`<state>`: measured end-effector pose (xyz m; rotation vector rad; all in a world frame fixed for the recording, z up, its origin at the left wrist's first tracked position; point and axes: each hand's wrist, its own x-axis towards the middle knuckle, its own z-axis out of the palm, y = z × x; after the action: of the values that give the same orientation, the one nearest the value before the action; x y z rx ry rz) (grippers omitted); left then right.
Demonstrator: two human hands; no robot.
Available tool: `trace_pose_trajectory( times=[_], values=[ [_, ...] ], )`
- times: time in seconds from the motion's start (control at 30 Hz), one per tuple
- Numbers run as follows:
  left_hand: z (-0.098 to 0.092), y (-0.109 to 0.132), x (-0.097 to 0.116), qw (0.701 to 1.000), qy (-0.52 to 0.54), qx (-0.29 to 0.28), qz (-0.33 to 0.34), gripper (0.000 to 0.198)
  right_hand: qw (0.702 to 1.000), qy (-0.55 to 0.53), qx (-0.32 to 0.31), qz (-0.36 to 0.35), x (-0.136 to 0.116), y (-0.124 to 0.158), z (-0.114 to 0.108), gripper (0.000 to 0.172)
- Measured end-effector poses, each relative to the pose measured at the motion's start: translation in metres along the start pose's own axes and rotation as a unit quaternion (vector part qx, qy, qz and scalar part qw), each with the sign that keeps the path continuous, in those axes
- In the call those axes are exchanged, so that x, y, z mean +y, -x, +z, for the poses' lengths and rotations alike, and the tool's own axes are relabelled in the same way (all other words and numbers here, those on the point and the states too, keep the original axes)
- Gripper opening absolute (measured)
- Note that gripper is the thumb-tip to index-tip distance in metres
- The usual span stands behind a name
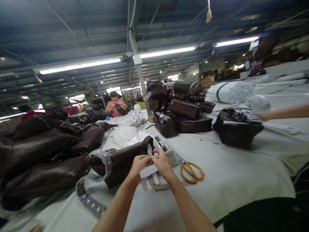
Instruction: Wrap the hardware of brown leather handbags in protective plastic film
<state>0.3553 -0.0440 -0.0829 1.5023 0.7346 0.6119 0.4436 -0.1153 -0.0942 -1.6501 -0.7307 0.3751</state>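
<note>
A dark brown leather bag (124, 162) with a gold zipper lies on the white-covered table in front of me. Its short handle loop (146, 144) stands up at the right end, with clear plastic wrap (149, 149) around part of it. My left hand (140, 163) and my right hand (162, 161) meet there, fingertips pinched together on the wrap. Below them hangs a white paper piece (147, 171); whether a finger grips it too is hidden. A long studded strap (89, 196) in clear film curls off the bag's left side.
Scissors with yellow handles (191, 172) lie right of my hands, beside grey-beige strips (161, 187). Brown bags are heaped at left (36, 151) and stacked behind (184, 108). At right, another person's arm (285, 112) reaches to a bag (238, 130). A bundle of white rolls (230, 91) lies behind.
</note>
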Motion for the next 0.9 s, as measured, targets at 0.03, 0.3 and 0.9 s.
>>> trace_pose_trajectory(
  times=[0.03,0.3,0.9],
  values=[
    [0.001,0.0,-0.002,1.0,-0.006,0.008,0.006,0.027,1.0,0.019,0.012,0.001,-0.001,0.002,-0.001,0.029],
    [0.007,0.003,-0.005,0.996,-0.05,0.049,0.059,0.016,0.969,0.229,0.062,-0.069,-0.013,0.02,-0.009,0.015],
    [0.002,0.003,-0.012,0.976,-0.15,-0.008,0.157,0.02,0.992,0.125,-0.007,-0.028,-0.014,-0.017,0.004,0.027]
  ],
)
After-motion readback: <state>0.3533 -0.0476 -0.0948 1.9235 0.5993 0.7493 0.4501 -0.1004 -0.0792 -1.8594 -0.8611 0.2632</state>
